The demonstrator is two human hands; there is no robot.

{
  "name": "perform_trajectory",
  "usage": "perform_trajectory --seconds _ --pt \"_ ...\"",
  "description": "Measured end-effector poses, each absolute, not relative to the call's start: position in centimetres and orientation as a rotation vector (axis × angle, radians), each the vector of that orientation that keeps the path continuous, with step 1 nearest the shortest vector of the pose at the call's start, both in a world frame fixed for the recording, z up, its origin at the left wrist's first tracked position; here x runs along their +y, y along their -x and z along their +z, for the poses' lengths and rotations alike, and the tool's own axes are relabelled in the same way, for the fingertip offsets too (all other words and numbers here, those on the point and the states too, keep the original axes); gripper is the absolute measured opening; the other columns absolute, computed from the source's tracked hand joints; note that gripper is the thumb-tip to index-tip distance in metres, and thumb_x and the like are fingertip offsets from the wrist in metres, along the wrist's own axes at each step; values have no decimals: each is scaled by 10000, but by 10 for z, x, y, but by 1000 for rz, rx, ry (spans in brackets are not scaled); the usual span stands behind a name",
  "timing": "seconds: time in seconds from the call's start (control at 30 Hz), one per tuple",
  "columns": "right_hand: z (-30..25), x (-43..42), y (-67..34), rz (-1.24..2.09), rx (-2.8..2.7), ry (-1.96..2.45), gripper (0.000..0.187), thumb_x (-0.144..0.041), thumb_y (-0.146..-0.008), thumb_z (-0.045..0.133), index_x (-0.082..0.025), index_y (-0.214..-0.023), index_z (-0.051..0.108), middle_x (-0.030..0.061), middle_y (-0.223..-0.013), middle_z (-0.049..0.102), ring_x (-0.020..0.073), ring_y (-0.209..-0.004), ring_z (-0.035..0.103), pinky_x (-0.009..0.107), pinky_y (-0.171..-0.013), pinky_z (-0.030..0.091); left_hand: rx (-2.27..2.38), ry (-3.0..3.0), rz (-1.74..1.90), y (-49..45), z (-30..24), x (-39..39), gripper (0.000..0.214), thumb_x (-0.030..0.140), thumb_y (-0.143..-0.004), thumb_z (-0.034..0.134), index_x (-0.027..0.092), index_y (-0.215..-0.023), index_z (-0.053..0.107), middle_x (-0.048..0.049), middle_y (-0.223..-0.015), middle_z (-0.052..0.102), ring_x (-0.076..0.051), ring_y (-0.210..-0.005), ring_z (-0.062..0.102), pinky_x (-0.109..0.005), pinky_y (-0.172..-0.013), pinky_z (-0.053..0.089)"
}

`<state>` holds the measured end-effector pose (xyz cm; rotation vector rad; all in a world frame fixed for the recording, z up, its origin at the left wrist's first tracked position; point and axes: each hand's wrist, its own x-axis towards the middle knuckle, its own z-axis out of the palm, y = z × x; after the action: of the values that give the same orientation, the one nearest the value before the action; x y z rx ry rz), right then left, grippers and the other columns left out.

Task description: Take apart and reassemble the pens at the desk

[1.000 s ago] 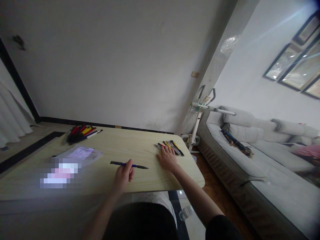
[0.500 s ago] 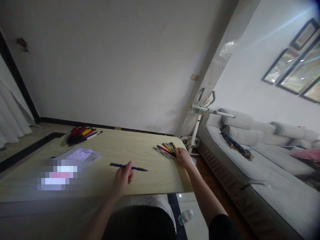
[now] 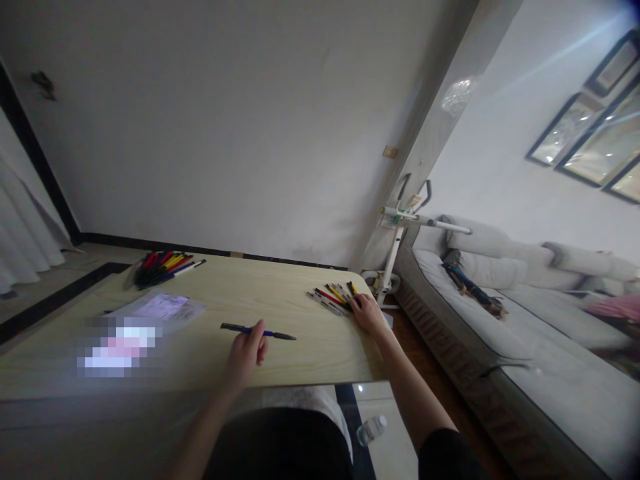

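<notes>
Above the table's near middle, my left hand (image 3: 249, 350) is closed around a dark blue pen (image 3: 284, 336), which sticks out on both sides of the fingers, roughly level. At the table's right end lies a loose fan of pens (image 3: 327, 301), with grey, red, yellow and black ones among them. My right hand (image 3: 369, 312) is over the right end of that fan, fingers bent and pinched at a pen with a yellow part (image 3: 353, 288). Its fingertips are partly hidden, so the exact grip is hard to see.
A larger heap of pens (image 3: 163, 267) lies at the table's far left. Nearer stand a clear plastic sheet or bag (image 3: 193, 310) and a blurred-out bright patch (image 3: 120, 347). A plastic bottle (image 3: 371, 430) is on the floor; a grey sofa (image 3: 480, 333) stands right.
At the right-hand pile, the yellow-marked pen by my fingers has shifted slightly right, apart from the others. My left hand still holds its pen in nearly the same place.
</notes>
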<state>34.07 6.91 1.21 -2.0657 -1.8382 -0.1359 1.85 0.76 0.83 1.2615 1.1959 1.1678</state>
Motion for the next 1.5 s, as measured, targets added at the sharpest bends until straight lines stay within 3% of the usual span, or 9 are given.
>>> perform_trajectory --seconds 0.8,1.5 --pt "-3 75 -348 -266 -1953 1796 306 -364 -799 456 -218 -1028 596 89 -1072 532 206 -960 499 312 -848 375 1224 -1274 1163 -19 12 7 480 499 -768 330 194 -399 305 33 -332 355 -88 -335 350 -210 -379 292" --pt "-3 72 -326 -255 -2034 1684 276 -373 -799 449 -264 -987 618 46 -1176 491 228 -1104 413 387 -921 309 1204 -1276 1173 -18 7 8 496 514 -776 338 187 -404 325 37 -338 356 -86 -338 358 -208 -386 298"
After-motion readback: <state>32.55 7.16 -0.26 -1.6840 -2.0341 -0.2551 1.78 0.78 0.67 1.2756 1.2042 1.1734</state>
